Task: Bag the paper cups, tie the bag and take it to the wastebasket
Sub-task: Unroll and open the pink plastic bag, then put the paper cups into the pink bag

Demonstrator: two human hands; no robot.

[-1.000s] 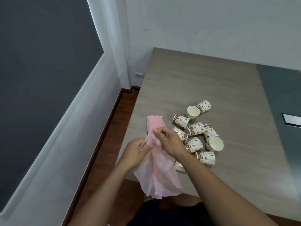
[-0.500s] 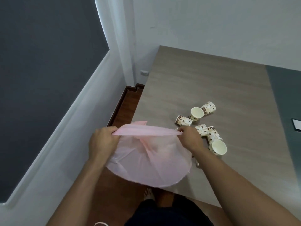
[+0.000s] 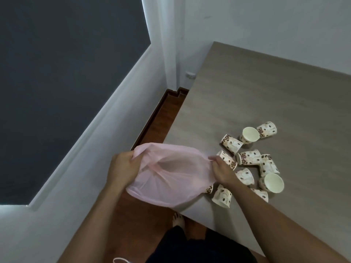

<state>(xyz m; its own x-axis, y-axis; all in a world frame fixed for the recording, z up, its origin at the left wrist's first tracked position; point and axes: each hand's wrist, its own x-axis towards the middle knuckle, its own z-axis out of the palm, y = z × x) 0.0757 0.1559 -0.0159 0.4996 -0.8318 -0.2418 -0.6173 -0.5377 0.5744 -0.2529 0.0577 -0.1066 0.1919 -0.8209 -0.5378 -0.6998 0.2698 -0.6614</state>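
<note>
Pink bag (image 3: 171, 179); cream brown-spotted cups (image 3: 248, 157).

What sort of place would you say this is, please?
Probably an indoor meeting room or office, though I cannot be sure: a long wood-grain table stands against plain white walls, disposable paper cups lie scattered on it, and the floor is polished wood.

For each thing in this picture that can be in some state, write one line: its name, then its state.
pink bag: mouth held open between both hands, no cup visible inside, not tied.
left hand: grips the bag's left rim.
right hand: pinches the bag's right rim.
paper cups: scattered on the table, most lying on their sides, none bagged yet.
</note>
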